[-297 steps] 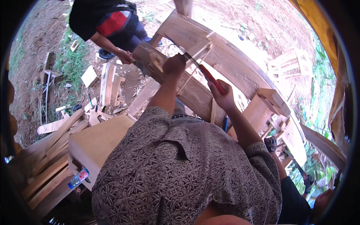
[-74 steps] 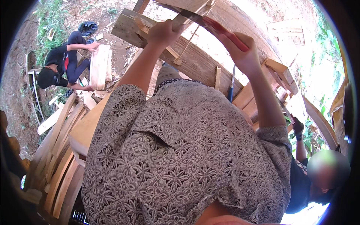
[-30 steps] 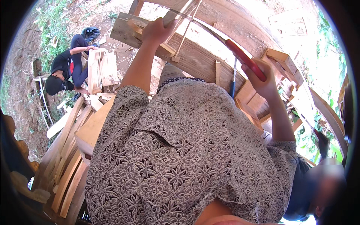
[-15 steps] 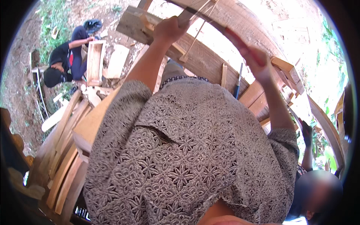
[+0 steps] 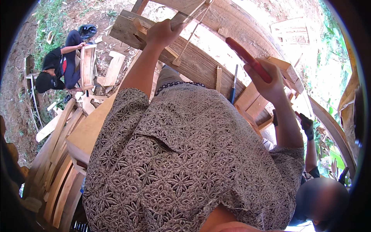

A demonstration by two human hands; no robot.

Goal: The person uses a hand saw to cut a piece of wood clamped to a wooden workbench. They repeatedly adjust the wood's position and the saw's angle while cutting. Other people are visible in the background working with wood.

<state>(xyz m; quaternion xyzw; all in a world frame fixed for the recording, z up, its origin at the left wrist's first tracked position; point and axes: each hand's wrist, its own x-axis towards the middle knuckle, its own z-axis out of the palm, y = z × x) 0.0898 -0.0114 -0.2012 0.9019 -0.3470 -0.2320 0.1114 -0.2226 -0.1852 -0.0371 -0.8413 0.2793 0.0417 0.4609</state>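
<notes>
My left hand [image 5: 164,34] is closed around the wooden end of what looks like a frame saw [image 5: 185,18]. Taut cord [image 5: 196,28] runs down from its upper side to a light wooden piece over the plank bench [image 5: 193,63]. A thin dark strip, maybe the blade, leads right from my left fist. Raised at the right, my right hand [image 5: 268,81] grips a long, slightly curved red tool [image 5: 247,56], perhaps pliers; the fingers hide part of it. Its free end points up and left, over the bench.
A blue-handled knife-like tool [image 5: 233,87] stands by the bench's near edge. Stacked curved boards [image 5: 63,185] lie at lower left. A person in black [image 5: 58,67] handles a wooden frame [image 5: 88,65] at far left. Another person [image 5: 320,197] is close at lower right.
My right hand has drawn back from the bench and lifted, and the red tool now shows sharply. The left hand keeps its grip, and the whole view has shifted slightly.
</notes>
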